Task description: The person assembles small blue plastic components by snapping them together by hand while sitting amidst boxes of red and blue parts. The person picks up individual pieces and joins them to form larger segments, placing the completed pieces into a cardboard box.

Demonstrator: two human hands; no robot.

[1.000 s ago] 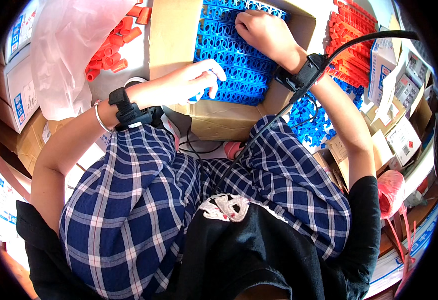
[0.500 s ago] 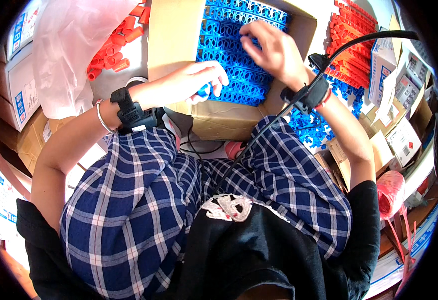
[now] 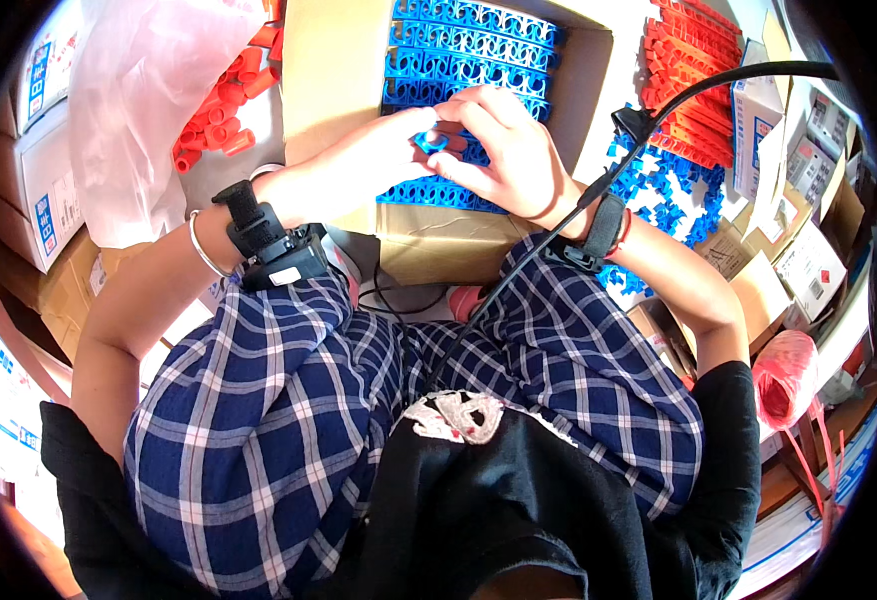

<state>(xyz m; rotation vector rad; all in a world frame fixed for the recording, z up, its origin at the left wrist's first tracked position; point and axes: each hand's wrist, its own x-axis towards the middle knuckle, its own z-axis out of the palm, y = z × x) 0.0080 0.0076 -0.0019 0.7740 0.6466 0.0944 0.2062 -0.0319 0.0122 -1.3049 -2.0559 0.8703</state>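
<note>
A small blue plastic clip (image 3: 431, 143) sits between my two hands, above an open cardboard box. My left hand (image 3: 394, 150) is closed on it, the fingertips hidden behind the piece. From the right, my right hand (image 3: 504, 150) meets it with a bent index finger and a thumb close to the clip; whether it grips that piece or a second one is hard to make out. Rows of blue plastic clips (image 3: 474, 50) fill the cardboard box (image 3: 334, 85) below. Both wrists carry black straps.
Red plastic tubes (image 3: 221, 118) lie at the left beside a translucent plastic bag (image 3: 139, 120). Stacked red pieces (image 3: 694, 75) and loose blue pieces (image 3: 674, 200) are at the right. A black cable (image 3: 544, 240) crosses in front of my right wrist. Pink twine (image 3: 787, 378) stands far right.
My right hand has come down and left from over the box to meet my left hand. My left hand has risen slightly with the blue clip.
</note>
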